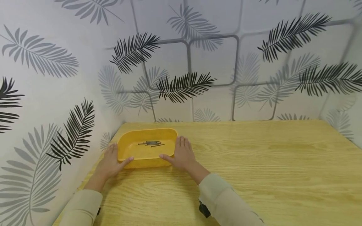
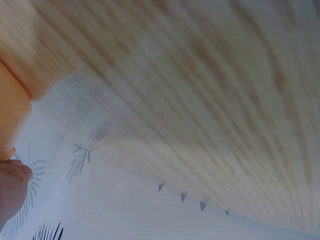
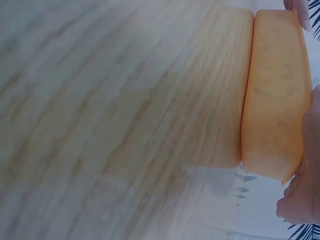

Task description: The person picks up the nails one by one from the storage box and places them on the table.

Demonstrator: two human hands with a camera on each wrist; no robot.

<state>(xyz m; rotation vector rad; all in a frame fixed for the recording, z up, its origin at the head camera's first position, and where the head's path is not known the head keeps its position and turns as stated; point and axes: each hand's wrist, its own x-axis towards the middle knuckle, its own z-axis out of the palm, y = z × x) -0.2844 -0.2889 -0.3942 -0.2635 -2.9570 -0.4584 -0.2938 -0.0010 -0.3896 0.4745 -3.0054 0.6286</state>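
A yellow plastic tray (image 1: 147, 163) sits on the table toward its back left, with several long dark nails (image 1: 152, 143) lying loosely together on its floor. My left hand (image 1: 108, 161) grips the tray's left end, thumb on the front rim and fingers along the side. At the opposite end my right hand (image 1: 183, 153) holds the right front corner the same way, its thumb over the front rim. In the right wrist view, the tray's outer wall (image 3: 277, 90) stands against the wood surface, fingers of the right hand (image 3: 305, 185) at its near end.
The wood-grain table (image 1: 254, 163) stretches out to the right of the tray. Behind it rises a wall (image 1: 209, 103) with a leaf pattern, and another patterned wall (image 1: 34, 103) runs close along the left edge.
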